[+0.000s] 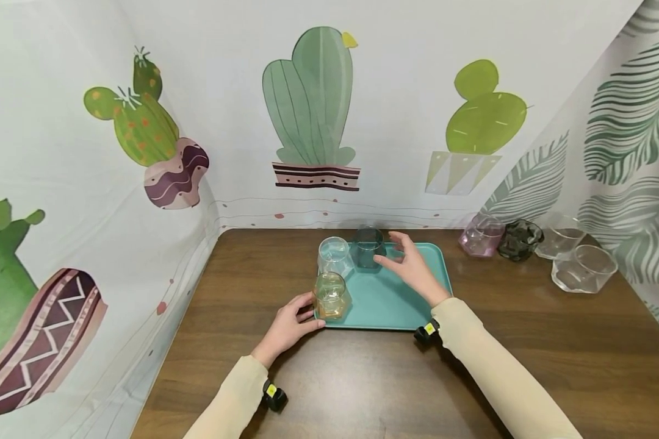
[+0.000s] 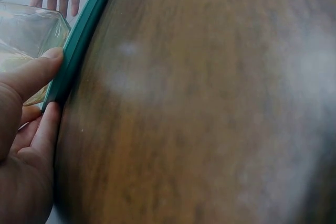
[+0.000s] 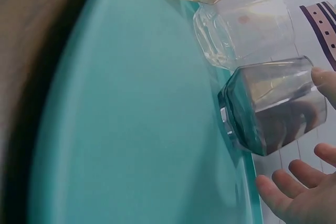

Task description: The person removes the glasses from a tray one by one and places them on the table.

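Observation:
A turquoise tray (image 1: 392, 305) lies on the table with three glasses on it. My left hand (image 1: 289, 325) holds the tray's front left corner, its thumb (image 2: 39, 72) against the rim, beside an amber-tinted glass (image 1: 331, 299). Behind that stands a clear glass (image 1: 334, 256). At the tray's back edge is a dark grey-blue glass (image 1: 369, 249). My right hand (image 1: 412, 262) is just right of it, fingers spread apart. In the right wrist view the thumb (image 3: 325, 83) is at the dark glass's rim, while the other fingers (image 3: 289, 184) stand away from it.
On the table right of the tray stand a pink glass (image 1: 481, 235), a smoky black glass (image 1: 520, 240) and two clear glasses, the nearer (image 1: 582, 269) in front of the farther (image 1: 560, 236). A cactus-print cloth (image 1: 395, 122) hangs behind the table.

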The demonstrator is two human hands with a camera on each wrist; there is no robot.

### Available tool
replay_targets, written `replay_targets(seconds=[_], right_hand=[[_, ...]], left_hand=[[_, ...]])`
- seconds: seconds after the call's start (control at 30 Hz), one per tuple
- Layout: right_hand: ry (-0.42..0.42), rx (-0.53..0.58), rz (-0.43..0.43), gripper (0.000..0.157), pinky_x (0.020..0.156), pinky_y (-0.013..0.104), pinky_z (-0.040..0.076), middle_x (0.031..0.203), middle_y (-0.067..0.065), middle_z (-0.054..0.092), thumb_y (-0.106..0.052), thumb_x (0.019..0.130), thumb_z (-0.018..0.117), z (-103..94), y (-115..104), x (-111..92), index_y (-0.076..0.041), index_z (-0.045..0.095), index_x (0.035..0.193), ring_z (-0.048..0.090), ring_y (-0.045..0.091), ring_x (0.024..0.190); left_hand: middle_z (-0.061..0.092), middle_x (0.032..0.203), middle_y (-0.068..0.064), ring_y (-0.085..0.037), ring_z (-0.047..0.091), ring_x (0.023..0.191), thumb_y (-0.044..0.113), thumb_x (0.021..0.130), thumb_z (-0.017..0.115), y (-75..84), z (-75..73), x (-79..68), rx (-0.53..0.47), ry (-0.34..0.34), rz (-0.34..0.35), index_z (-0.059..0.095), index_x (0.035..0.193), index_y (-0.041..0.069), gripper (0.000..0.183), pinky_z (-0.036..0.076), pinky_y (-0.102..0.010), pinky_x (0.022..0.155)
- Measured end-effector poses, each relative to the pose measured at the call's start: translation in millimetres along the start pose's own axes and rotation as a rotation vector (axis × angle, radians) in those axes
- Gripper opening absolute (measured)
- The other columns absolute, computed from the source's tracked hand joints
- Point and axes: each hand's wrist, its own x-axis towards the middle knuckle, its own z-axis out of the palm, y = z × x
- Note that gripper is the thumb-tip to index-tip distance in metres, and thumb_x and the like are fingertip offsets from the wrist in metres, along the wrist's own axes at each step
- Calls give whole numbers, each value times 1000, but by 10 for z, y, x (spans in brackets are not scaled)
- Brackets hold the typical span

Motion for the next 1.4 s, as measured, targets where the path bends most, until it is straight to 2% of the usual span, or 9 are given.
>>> replay_targets(seconds=[0.17, 0.27, 0.57, 0.73, 0.93, 1.13, 1.4], right_hand=[[-16, -11, 11, 87, 113, 61, 45, 161, 21, 34, -37, 97, 76, 59, -23, 68, -8, 28, 162, 36, 40, 147], [-25, -6, 13, 87, 114, 62, 43, 162, 23, 32, -34, 97, 77, 85, -26, 103, -6, 27, 162, 33, 39, 150], [-49, -23, 15, 89, 115, 60, 44, 154, 29, 40, -28, 94, 80, 156, -57, 196, -4, 27, 162, 43, 45, 141], [-63, -54, 23, 91, 117, 62, 40, 157, 28, 37, -31, 94, 80, 185, -81, 235, -3, 26, 162, 41, 44, 143], [-61, -50, 16, 90, 116, 62, 40, 156, 27, 39, -32, 93, 81, 202, -100, 262, -3, 28, 161, 44, 43, 141], [-61, -48, 7, 89, 116, 61, 41, 153, 26, 41, -32, 93, 81, 215, -92, 280, -3, 31, 159, 45, 43, 140], [-72, -58, 41, 91, 114, 62, 42, 155, 26, 39, -35, 93, 81, 204, -57, 243, -5, 28, 161, 42, 44, 141]], left_hand=[[53, 148, -24, -40, 59, 131, 2, 89, 82, -7, 15, -10, -7, 9, 3, 53, 149, -2, 67, 57, -44, 103], [54, 148, -23, -39, 59, 131, 4, 89, 83, -18, 10, -11, -3, 5, 1, 54, 148, -1, 66, 57, -42, 103], [53, 150, -21, -37, 59, 131, 11, 91, 83, -28, -13, -6, 17, -7, -10, 54, 150, 2, 67, 57, -35, 103], [53, 150, -20, -36, 60, 131, 10, 90, 83, -14, -10, 8, 4, -6, -19, 53, 150, 2, 68, 56, -36, 104], [53, 149, -22, -38, 60, 130, 8, 89, 83, 9, -9, 11, -8, -6, 1, 54, 149, 1, 67, 57, -41, 104], [53, 150, -20, -36, 59, 132, 10, 90, 83, -5, -17, 9, 7, -6, -9, 54, 150, 2, 67, 56, -37, 104], [53, 149, -21, -37, 59, 132, 12, 90, 84, -35, -26, 8, 18, -16, 7, 53, 150, 1, 68, 57, -32, 104]])
